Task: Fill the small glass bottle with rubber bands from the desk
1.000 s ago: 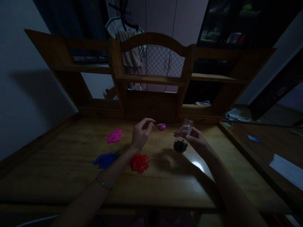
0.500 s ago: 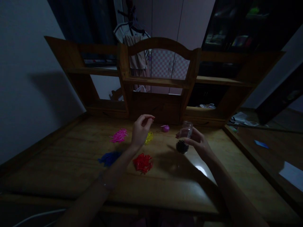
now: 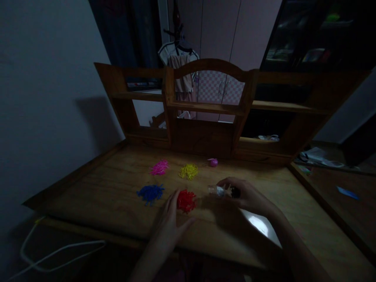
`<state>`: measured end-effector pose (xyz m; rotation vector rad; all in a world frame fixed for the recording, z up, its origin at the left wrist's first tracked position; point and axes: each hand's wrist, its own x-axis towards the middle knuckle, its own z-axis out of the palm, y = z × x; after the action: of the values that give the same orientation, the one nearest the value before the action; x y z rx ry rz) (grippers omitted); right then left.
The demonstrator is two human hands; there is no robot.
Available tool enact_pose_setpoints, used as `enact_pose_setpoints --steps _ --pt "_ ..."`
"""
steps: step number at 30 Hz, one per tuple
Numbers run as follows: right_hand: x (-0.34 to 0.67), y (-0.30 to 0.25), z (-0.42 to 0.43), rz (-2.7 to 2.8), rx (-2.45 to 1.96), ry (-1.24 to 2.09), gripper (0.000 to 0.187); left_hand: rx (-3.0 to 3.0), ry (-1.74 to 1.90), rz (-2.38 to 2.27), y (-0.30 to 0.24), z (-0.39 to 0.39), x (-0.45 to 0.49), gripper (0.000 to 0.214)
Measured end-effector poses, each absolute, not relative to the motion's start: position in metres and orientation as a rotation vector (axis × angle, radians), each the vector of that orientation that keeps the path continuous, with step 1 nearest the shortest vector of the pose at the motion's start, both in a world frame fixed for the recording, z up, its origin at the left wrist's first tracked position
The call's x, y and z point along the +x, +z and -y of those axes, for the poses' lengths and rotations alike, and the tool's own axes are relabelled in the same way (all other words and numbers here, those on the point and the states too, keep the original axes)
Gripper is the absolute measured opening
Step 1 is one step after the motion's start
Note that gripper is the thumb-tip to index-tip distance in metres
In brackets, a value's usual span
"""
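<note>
My right hand is wrapped round a clear glass jar that lies tilted nearly sideways, its mouth toward the left. Dark contents show at the jar's base, partly behind my fingers; what they are I cannot make out. My left hand is open, thumb apart from the fingers, at the left and near side of a pile of small red strips. A blue pile lies to its left. Farther back are a pink pile and a yellow pile of similar thin pieces.
A small round purple object sits at the back of the wooden desk. Behind it rises a wooden shelf unit. A white cable hangs at the front left. A blue card lies on a surface at right.
My left hand has come down from above the yellow pile to beside the red pile, and its fingers have spread. The jar has tipped from upright to nearly sideways. The view has shifted.
</note>
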<state>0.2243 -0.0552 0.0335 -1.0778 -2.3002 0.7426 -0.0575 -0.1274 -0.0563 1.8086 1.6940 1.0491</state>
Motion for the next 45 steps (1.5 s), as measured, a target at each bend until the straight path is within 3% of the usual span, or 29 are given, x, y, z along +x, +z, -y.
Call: enact_pose_setpoints --steps 5,12,20,31,39,45 --pt "0.210 0.032 0.065 2.431 -1.013 0.800 0.035 1.765 1.001 -1.689 -0.062 0.123 -0.058 0.088" --pt "0.192 0.019 0.067 2.457 -0.992 0.780 0.036 1.864 1.019 -1.599 -0.062 0.115 -0.055 0.064" --pt "0.181 0.009 0.067 2.386 -0.970 0.755 0.036 1.862 1.031 -1.556 -0.050 0.112 -0.047 0.056" --pt "0.173 0.002 0.069 2.317 -0.940 0.762 0.036 1.597 1.145 -1.640 -0.049 0.106 -0.054 0.024" --pt "0.171 -0.004 0.066 2.266 -0.912 0.824 0.040 1.761 1.291 -1.508 -0.047 0.098 -0.064 0.020" --pt "0.170 -0.008 0.064 2.213 -0.897 0.890 0.037 1.529 1.250 -1.523 -0.039 0.087 -0.060 0.009"
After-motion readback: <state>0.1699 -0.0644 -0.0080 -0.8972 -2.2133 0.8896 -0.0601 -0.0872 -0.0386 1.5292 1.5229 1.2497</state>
